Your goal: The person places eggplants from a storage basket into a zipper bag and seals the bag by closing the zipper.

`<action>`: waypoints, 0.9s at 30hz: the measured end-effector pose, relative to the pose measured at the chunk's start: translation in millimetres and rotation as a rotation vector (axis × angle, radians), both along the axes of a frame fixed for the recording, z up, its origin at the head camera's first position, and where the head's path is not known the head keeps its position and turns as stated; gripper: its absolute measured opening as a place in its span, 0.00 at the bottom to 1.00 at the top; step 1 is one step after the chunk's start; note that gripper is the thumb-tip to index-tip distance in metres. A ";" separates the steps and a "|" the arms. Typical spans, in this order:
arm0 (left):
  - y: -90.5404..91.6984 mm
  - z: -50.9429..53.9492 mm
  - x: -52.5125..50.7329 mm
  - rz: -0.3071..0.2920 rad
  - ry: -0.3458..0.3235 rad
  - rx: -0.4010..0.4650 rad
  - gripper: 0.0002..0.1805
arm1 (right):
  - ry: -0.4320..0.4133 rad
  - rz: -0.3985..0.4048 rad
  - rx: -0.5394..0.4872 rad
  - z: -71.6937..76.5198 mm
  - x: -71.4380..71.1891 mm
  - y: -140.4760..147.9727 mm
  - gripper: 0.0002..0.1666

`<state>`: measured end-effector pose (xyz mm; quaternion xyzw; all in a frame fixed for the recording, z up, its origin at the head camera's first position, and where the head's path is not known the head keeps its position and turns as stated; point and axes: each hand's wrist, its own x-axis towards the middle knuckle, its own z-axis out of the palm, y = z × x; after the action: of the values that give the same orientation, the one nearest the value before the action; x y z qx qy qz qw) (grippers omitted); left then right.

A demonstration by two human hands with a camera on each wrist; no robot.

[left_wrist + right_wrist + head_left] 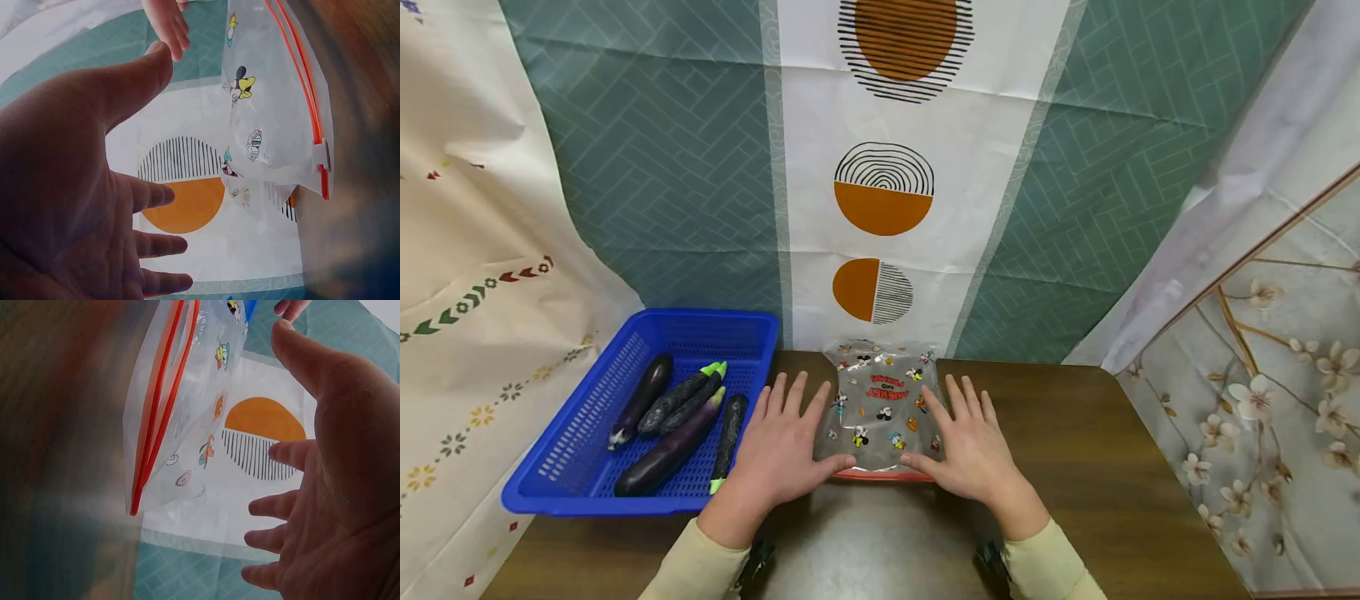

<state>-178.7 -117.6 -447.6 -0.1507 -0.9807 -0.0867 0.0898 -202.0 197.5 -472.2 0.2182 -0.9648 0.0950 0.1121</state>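
Between the left hand (pixel 786 450) and right hand (pixel 976 454), fingers spread, the clear, cartoon-printed plastic bag (pixel 883 417) looks light, floppy, slippery, best pinched at its red zip edge (pixel 883 476).

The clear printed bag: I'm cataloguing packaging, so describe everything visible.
The bag looks like clear plastic, printed with cartoon figures and red "Mickey and Friends" lettering. Red zip strips, seemingly parted, line its near edge, a whitish slider toward one end. It rests bulging on the table between left hand and right hand, neither clearly touching.
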 end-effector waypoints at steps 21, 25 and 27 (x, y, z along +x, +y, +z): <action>-13.3 8.3 1.4 0.028 0.011 0.052 0.61 | -0.078 0.080 -0.007 -4.6 -0.2 14.4 0.63; -17.8 11.1 1.9 0.031 0.017 0.057 0.61 | -0.108 0.084 -0.019 -6.2 0.7 17.2 0.64; -19.6 12.2 2.0 0.034 0.007 0.058 0.61 | -0.120 0.086 -0.018 -8.0 1.5 19.0 0.65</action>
<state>-176.6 -137.1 -435.4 -0.1317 -0.9798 -0.1130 0.0992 -200.5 216.5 -480.2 0.2522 -0.9586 0.1213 0.0519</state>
